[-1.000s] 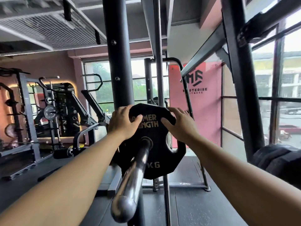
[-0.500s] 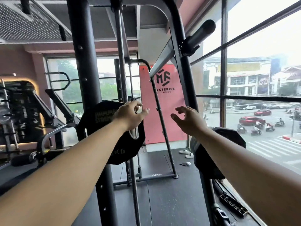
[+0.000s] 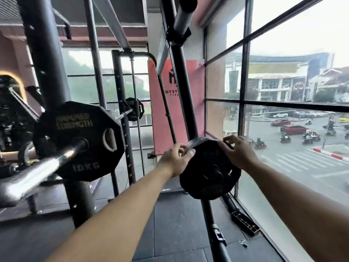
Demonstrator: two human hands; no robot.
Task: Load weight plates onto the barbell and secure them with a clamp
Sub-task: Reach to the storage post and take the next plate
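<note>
A black 10 kg plate (image 3: 79, 140) sits on the chrome barbell sleeve (image 3: 37, 173) at the left, with the bare end of the sleeve sticking out toward me. To the right, a smaller black plate (image 3: 209, 173) hangs on a storage peg of the slanted rack post (image 3: 186, 95). My left hand (image 3: 176, 159) grips that small plate's upper left edge, thumb on its face. My right hand (image 3: 238, 154) holds its upper right edge with fingers curled over the rim. No clamp is visible.
A black rack upright (image 3: 45, 59) stands behind the loaded plate. A large window wall (image 3: 243, 103) runs along the right. A dark metal bracket (image 3: 245, 222) lies on the rubber floor by the window. Another small plate (image 3: 134, 108) hangs on a far rack.
My view has swung right, away from the barbell. Both hands left the 10 kg plate, crossed the gap and closed on the small plate stored on the rack post.
</note>
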